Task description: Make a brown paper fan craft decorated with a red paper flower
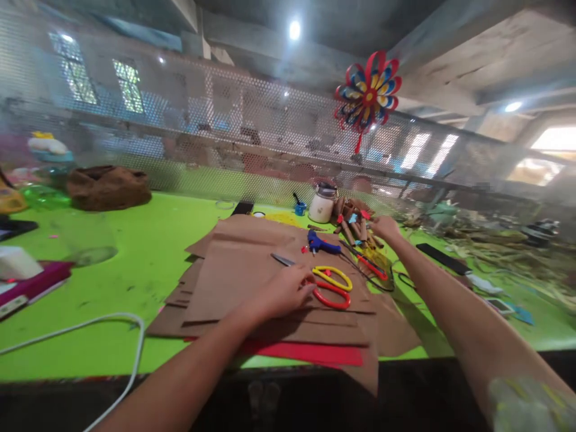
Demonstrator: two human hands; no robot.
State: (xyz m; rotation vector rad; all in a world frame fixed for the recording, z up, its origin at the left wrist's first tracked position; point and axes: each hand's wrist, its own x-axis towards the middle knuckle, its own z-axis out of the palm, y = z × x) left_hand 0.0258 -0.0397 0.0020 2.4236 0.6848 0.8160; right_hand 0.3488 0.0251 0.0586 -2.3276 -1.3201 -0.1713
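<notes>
My left hand (288,291) has its fingers curled over the middle of a pair of scissors (335,303) with one red and one yellow handle. The blade tip sticks out beyond the knuckles. Under them lies a stack of brown paper sheets (243,282). At the far right of the stack, my right hand (386,229) reaches to a pile of rolled brown paper tubes (348,228) with red and blue bits on it. Its fingertips are too blurred to show whether they grip anything. A blue glue gun (323,243) lies between the hands.
A white jug (322,204) and a small blue pot (300,207) stand behind the paper. Red-handled pliers (372,267) lie by a cable. A mesh screen (252,120) borders the green table (135,246); a paper flower (369,96) hangs there. A white cable (112,317) crosses the left.
</notes>
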